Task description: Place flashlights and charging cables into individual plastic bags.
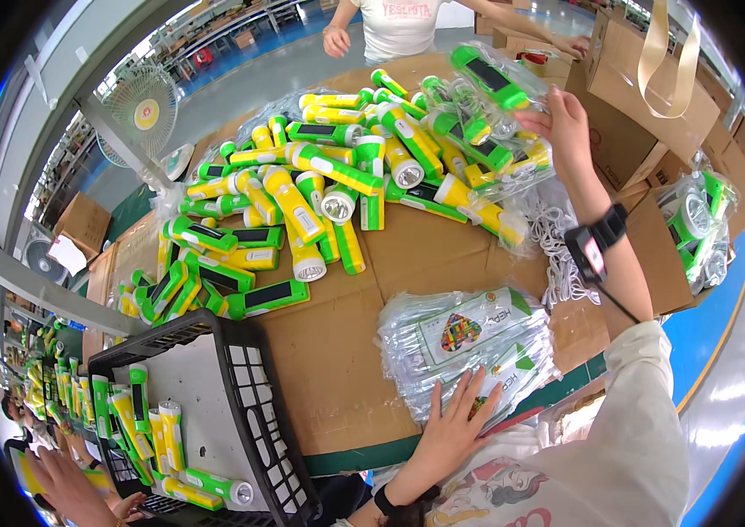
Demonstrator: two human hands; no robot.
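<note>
Notes cardboard-covered table (337, 351), crowded at far side by heap of green-and-yellow flashlights (333, 167); black plastic crate (157, 340) at near left; stack of clear plastic bags (408, 329) at near right; tangle of white cables (561, 255) just beyond. Rests left hand (452, 424) open on bag stack. Grasps bagged flashlight (488, 77) with right hand (566, 127), over heap's far right. Slants lengthwise from upper left to lower right, with dark panel toward camera; cannot tell lens end.

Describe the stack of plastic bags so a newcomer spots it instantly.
On the cardboard-covered table, look right of the black crate, along the near edge. There the left hand rests on the stack of clear bags. Unlike the nearby tangled white cables, it is flat, with green-and-white printed panels.
</note>
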